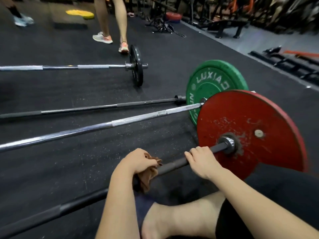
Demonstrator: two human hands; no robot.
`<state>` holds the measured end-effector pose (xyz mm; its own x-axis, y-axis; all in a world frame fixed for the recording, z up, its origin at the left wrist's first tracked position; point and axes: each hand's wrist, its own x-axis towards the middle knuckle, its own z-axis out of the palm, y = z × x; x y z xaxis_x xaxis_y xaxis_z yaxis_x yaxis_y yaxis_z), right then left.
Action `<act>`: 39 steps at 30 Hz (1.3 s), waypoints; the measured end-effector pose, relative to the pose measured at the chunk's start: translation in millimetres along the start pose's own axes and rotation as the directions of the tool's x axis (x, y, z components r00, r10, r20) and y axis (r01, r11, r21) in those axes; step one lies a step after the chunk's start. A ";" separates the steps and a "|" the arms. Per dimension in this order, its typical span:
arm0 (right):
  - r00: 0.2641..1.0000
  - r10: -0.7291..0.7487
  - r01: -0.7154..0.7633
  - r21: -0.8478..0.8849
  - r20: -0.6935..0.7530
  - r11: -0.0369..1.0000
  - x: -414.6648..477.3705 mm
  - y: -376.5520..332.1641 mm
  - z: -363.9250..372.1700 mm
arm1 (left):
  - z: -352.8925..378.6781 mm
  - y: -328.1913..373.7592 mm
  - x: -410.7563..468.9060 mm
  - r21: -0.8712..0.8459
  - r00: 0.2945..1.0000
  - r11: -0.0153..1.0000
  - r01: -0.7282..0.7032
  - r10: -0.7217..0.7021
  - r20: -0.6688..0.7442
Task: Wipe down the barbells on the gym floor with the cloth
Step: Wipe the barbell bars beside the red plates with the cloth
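now left hand wraps cloth round barbell beside right hand.

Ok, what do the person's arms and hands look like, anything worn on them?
The left arm and right arm are bare, no sleeves in view. The left hand and right hand wear no gloves, and no watch, ring or wristband shows.

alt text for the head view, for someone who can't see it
A person's left hand wraps a brown cloth around a black barbell on the gym floor while the right hand grips the bar beside its red plate. Three more barbells lie beyond, with another person's legs behind.
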<state>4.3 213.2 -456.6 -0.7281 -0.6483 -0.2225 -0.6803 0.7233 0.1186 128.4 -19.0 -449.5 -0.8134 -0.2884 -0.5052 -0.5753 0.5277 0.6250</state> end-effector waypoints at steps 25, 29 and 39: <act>0.962 0.249 -0.271 0.480 0.110 0.834 2.1 15.0 16.9 | 78.1 62.3 2.0 0.057 0.917 0.995 -0.076 0.092 -0.388; 0.966 0.212 -0.258 0.511 0.148 0.820 4.1 23.6 13.6 | 85.0 80.1 8.2 0.077 0.926 0.992 -0.103 0.124 -0.356; 0.892 0.438 -0.426 0.542 0.115 0.725 -9.4 52.1 19.2 | 61.1 77.7 4.9 0.138 0.962 0.989 -0.046 0.081 -0.261</act>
<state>-22.7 261.5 -466.9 -0.9374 -0.2341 -0.2577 -0.1375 0.9289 -0.3440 85.0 69.4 -439.8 -0.8518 -0.4432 -0.2794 -0.5196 0.6459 0.5593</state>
